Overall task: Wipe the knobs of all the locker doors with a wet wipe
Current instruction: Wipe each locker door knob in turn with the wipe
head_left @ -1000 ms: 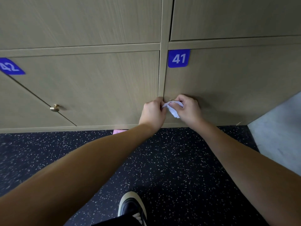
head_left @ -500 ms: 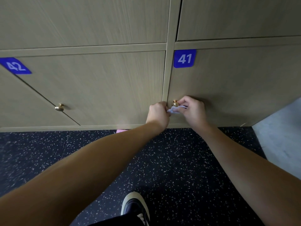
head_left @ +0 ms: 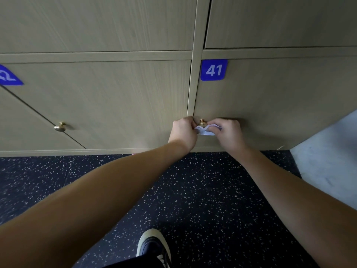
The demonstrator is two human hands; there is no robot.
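A small brass knob (head_left: pixel 202 123) sticks out of the wooden locker door marked 41 (head_left: pixel 270 97), near its lower left corner. Both hands hold a white wet wipe (head_left: pixel 205 131) stretched just under that knob. My left hand (head_left: pixel 183 132) pinches the wipe's left end, and my right hand (head_left: pixel 229 133) pinches its right end. Another brass knob (head_left: pixel 60 127) sits on the locker door marked 42 (head_left: pixel 38 120) to the left, untouched.
Wooden locker doors fill the upper view, with a vertical frame post (head_left: pixel 195 74) between doors 42 and 41. Below is dark speckled floor (head_left: pixel 202 200), a pale wall (head_left: pixel 328 151) at the right, and my shoe (head_left: pixel 153 246) at the bottom centre.
The wipe was bunched over the knob; both hands have pulled it apart and down, so the brass knob now shows above the stretched wipe. The view has shifted slightly.
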